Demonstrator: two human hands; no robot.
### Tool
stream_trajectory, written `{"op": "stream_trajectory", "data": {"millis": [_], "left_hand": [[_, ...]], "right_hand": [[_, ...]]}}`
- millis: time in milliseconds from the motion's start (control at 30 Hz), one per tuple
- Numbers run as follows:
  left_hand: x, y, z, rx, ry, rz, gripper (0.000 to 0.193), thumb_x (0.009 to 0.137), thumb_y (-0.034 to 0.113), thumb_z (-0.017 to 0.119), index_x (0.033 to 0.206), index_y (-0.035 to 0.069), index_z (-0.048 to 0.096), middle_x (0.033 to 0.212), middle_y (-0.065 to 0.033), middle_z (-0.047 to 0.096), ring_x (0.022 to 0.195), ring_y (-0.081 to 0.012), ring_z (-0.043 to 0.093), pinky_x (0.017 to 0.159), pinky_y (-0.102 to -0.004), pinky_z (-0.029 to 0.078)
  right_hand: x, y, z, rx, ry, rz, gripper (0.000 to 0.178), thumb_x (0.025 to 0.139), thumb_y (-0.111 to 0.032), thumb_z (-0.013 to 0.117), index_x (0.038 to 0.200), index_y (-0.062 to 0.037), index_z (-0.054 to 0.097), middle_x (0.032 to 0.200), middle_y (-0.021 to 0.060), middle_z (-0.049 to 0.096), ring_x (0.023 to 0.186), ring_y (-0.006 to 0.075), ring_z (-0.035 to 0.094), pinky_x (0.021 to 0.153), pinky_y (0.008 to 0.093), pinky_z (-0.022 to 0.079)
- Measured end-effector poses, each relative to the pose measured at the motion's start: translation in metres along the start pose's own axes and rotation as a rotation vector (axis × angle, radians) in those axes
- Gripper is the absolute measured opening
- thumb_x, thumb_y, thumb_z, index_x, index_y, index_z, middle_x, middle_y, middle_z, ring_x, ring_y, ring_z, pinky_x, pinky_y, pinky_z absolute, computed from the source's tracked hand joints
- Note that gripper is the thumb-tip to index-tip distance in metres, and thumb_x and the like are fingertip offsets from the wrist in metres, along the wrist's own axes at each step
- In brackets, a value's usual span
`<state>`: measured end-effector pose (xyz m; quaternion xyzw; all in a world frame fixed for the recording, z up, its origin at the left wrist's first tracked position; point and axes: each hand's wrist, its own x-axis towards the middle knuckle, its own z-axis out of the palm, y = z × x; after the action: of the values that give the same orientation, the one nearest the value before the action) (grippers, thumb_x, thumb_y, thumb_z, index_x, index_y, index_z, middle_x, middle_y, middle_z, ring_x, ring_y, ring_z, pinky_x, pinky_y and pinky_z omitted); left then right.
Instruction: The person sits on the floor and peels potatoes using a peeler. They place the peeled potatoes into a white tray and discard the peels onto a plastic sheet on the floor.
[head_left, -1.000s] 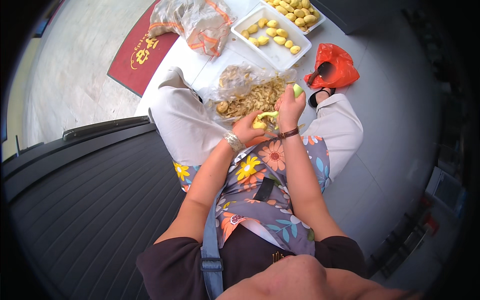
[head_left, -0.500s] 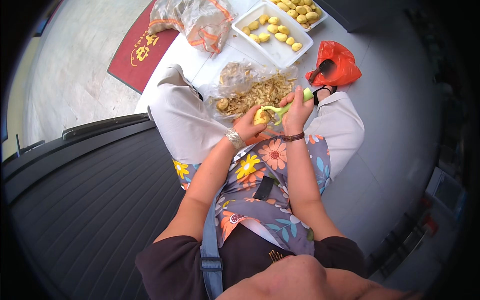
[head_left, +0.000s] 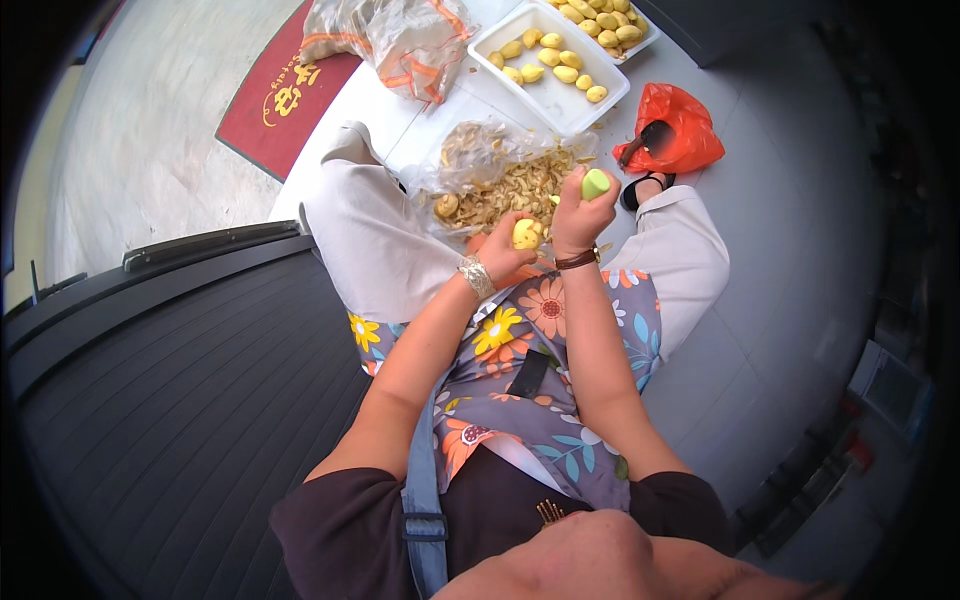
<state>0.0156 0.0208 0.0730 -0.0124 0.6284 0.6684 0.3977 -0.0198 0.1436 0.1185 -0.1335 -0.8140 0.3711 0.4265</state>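
Observation:
My left hand (head_left: 503,249) is closed round a potato (head_left: 527,234), whose yellow flesh shows with some brown patches. Just to its right, my right hand (head_left: 580,219) grips the light green handle of a peeler (head_left: 595,184). The handle's end points up, and most of the peeler's head is hidden behind my fingers. Beneath and beyond both hands, a heap of brown peelings (head_left: 510,190) lies on a clear plastic bag (head_left: 470,155). One brownish potato (head_left: 446,206) rests at the left edge of the heap.
Past the peelings stands a white tub (head_left: 575,122) with several peeled potatoes (head_left: 533,73); a fuller one (head_left: 648,40) is behind it. A striped sack (head_left: 400,50) sits at the far left, near a red mat (head_left: 265,110). At the right lies a red plastic bag (head_left: 690,135) with a dark-handled object.
My right hand has turned, so the peeler's handle now points up toward me and its head has come away from the potato. The potato has rolled in my left hand, showing more yellow.

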Motion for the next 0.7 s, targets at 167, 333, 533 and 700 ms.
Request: {"op": "stream_trajectory", "data": {"millis": [167, 333, 533, 700], "left_hand": [[-0.008, 0.013, -0.006, -0.120, -0.037, -0.097, 0.068, 0.070, 0.001, 0.060, 0.128, 0.007, 0.025, 0.092, -0.0063, 0.052, 0.073, -0.0122, 0.052, 0.061, -0.0243, 0.045], [-0.006, 0.006, 0.001, -0.296, -0.022, -0.025, 0.067, 0.070, -0.003, 0.055, 0.129, 0.011, 0.026, 0.085, -0.0039, 0.051, 0.061, -0.0083, 0.047, 0.049, -0.0205, 0.038], [-0.014, 0.014, 0.006, -0.334, -0.079, -0.059, 0.067, 0.069, -0.003, 0.055, 0.129, 0.011, 0.027, 0.085, -0.0025, 0.050, 0.061, -0.0081, 0.047, 0.048, -0.0203, 0.038], [-0.006, 0.002, 0.000, -0.207, 0.020, -0.100, 0.071, 0.069, -0.001, 0.059, 0.131, 0.010, 0.025, 0.086, -0.0020, 0.051, 0.062, -0.0077, 0.048, 0.050, -0.0208, 0.039]], "right_hand": [[0.029, -0.012, -0.010, 0.737, -0.024, 0.903, 0.019, 0.084, -0.008, 0.050, 0.079, -0.0064, 0.032, 0.052, 0.0013, 0.036, 0.036, 0.0089, 0.033, 0.031, 0.0249, 0.027], [0.002, -0.030, -0.001, 0.767, -0.157, 0.992, 0.016, 0.084, -0.010, 0.050, 0.083, -0.0059, 0.034, 0.052, 0.0011, 0.036, 0.035, 0.0090, 0.034, 0.032, 0.0246, 0.028], [0.018, 0.017, 0.006, 0.518, 0.029, 0.710, 0.016, 0.083, -0.010, 0.051, 0.085, -0.0034, 0.037, 0.055, 0.0028, 0.043, 0.037, 0.0096, 0.039, 0.033, 0.0235, 0.032], [0.020, -0.025, -0.004, 0.793, -0.156, 0.969, 0.017, 0.084, -0.010, 0.050, 0.085, -0.0046, 0.034, 0.054, 0.0016, 0.040, 0.037, 0.0082, 0.037, 0.032, 0.0230, 0.029]]}}
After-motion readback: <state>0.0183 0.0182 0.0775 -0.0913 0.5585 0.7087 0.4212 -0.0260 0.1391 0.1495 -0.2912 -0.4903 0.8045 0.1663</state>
